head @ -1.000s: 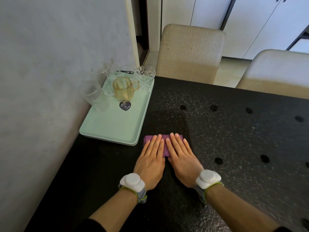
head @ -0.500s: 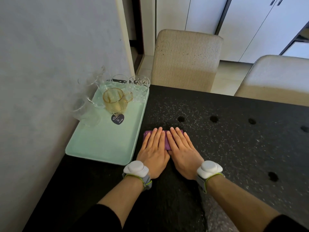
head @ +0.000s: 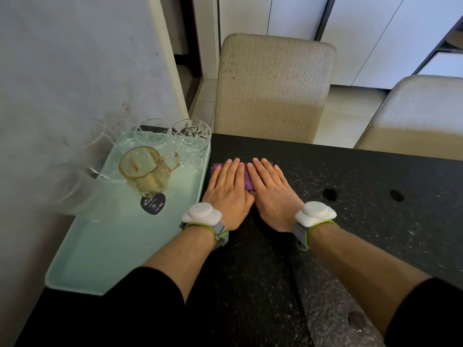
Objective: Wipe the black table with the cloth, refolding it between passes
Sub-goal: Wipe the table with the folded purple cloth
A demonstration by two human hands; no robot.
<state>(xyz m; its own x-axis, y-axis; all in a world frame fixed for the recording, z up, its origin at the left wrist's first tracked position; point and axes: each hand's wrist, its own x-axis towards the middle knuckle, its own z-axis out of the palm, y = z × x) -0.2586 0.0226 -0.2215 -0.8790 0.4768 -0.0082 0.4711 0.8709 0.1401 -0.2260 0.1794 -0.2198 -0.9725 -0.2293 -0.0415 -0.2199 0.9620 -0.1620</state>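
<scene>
A folded purple cloth (head: 247, 178) lies flat on the black speckled table (head: 350, 221), close to the table's far edge. My left hand (head: 228, 194) presses on the cloth's left half with straight fingers. Beside it, my right hand (head: 271, 194) presses on the right half, fingers also straight. Most of the cloth is hidden under the two hands; only a strip between them and its left corner show.
A mint green tray (head: 105, 246) sits just left of the cloth, holding an amber glass mug (head: 145, 171) and several clear glasses (head: 190, 136). A grey wall bounds the left. Two beige chairs (head: 273, 86) stand past the far edge. Dark round spots (head: 330, 194) mark the tabletop.
Both hands have pushed the cloth away from me across the table, from beside the tray's near end to near the far edge, by the glasses.
</scene>
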